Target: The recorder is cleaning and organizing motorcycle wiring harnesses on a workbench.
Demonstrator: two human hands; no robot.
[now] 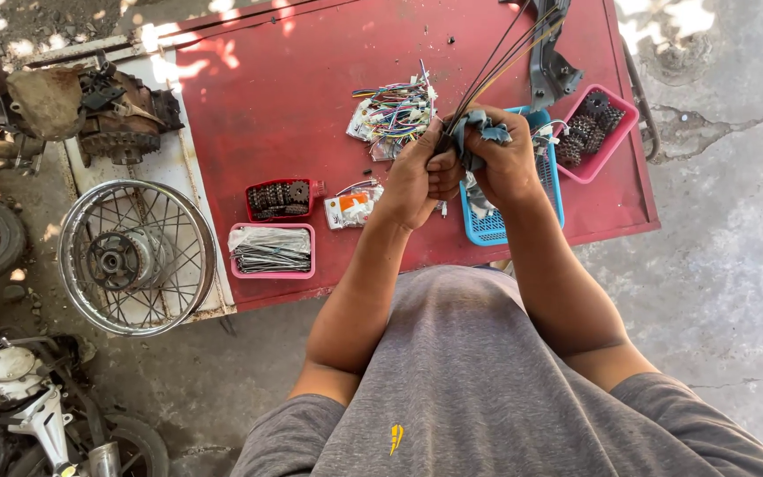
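Both hands (461, 168) grip cables (496, 62); rag (480, 131) half hidden.

Matt red painted desk (293, 106); shiny metal spoked wheel (137, 258) at nine o'clock; blue plastic basket (496, 221); soft grey cloth (480, 132); rough concrete floor (726, 265).
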